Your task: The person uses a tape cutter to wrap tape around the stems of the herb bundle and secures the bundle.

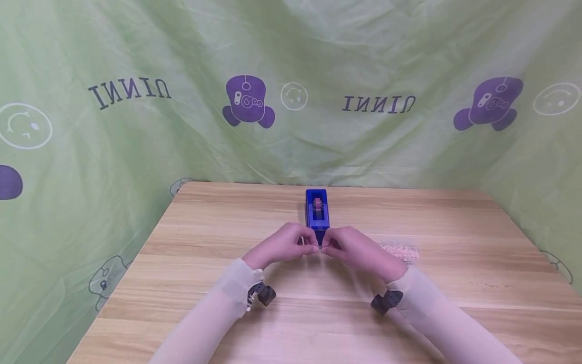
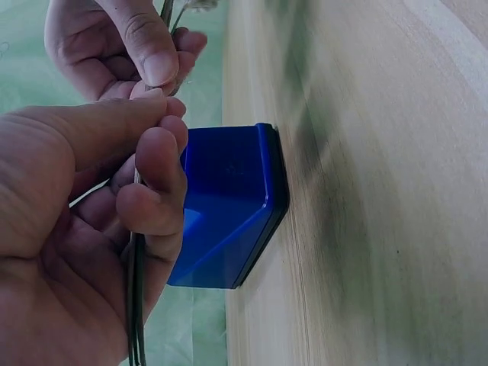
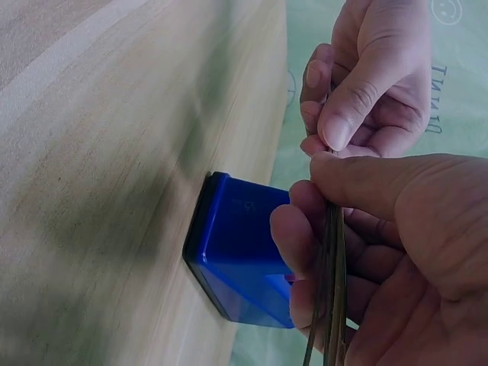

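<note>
My left hand and right hand meet fingertip to fingertip above the table, just in front of a blue tape dispenser. Each pinches thin dark stems between thumb and fingers. A few brownish-green stems run down across the left palm in the left wrist view. In the right wrist view a bundle of similar stems crosses the right fingers. Something pale and fluffy shows blurred beyond the right hand. Whether tape lies between the fingertips is hidden. A pinkish roll sits inside the dispenser.
A pale pink speckled thing, perhaps in clear wrapping, lies on the wooden table beyond the right forearm and is partly covered by it. Green printed cloth hangs behind and around the table. Dark wrist cameras sit under both sleeves.
</note>
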`<state>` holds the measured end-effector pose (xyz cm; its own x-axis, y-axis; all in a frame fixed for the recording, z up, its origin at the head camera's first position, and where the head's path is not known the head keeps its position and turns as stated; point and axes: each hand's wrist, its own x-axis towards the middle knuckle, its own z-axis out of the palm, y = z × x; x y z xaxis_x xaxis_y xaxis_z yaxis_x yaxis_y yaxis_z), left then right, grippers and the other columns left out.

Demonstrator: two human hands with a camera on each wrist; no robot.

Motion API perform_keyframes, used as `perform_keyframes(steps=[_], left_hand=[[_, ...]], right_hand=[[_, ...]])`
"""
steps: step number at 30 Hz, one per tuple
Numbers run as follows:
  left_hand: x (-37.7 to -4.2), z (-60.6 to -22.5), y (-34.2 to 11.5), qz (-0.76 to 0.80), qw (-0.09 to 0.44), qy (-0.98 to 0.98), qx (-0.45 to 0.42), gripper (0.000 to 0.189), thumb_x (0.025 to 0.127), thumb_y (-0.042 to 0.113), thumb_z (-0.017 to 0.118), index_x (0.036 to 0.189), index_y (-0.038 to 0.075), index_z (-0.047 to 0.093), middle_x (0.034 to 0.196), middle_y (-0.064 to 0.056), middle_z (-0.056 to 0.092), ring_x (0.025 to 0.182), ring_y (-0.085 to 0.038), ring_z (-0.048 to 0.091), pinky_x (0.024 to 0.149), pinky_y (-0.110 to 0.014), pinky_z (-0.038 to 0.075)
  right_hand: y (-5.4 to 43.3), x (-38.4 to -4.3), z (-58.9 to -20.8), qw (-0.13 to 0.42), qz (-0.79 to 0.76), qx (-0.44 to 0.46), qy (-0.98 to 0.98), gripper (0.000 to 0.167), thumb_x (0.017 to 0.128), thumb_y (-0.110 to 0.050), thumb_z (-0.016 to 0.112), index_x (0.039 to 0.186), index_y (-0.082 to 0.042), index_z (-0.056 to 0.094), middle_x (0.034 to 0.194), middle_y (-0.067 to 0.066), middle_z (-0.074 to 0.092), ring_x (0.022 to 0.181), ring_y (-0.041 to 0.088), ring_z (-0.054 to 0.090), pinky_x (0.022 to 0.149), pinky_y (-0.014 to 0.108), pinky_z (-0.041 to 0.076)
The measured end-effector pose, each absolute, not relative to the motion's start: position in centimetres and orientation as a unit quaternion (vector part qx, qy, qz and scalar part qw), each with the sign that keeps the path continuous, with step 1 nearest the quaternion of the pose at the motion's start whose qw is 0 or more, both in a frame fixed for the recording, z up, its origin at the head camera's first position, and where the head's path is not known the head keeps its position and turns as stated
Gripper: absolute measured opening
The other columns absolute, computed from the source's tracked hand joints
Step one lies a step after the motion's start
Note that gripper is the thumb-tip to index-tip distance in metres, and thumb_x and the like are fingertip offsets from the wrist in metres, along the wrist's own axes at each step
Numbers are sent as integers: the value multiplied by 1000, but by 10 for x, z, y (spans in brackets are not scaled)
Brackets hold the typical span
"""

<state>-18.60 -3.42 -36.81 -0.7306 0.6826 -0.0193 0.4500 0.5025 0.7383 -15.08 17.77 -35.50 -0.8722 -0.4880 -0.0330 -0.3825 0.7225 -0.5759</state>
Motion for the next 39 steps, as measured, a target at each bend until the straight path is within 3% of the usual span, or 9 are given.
perform_keyframes(steps=[8,14,22,28,39], left_hand=[[-185,-369,-35,377,149,856,322,8,97,13,73,93,6,76,83,-2,72,70,-7,57,64,-21,50],[-186,-369,-35,373,155,854,326,19,101,17,68,96,2,78,84,-12,74,68,-7,55,63,-19,47],[-185,-369,-35,378,149,855,320,14,99,14,71,93,2,77,78,1,68,67,-7,54,61,-20,47],[-183,-368,-36,379,140,855,324,12,97,13,73,94,2,77,81,-3,71,66,-6,54,61,-20,47],[-181,-369,-37,377,124,858,327,9,96,12,74,94,3,77,82,-5,73,69,-5,55,63,-20,48]], right_hand=[[177,-150,-355,80,-293,-233,924,5,97,-11,71,94,-9,68,83,4,71,70,9,59,66,23,54],[176,-149,-355,70,-299,-235,922,5,96,-10,73,93,-10,68,83,2,71,72,8,61,68,22,55],[175,-149,-358,73,-317,-238,915,7,94,-8,74,94,-11,68,88,7,74,75,10,65,70,21,57],[177,-151,-359,75,-315,-250,912,2,96,-9,73,95,-8,72,89,8,76,77,12,69,72,21,57],[179,-150,-358,69,-307,-282,906,15,101,-11,67,103,-2,78,93,10,79,83,19,72,76,23,58]])
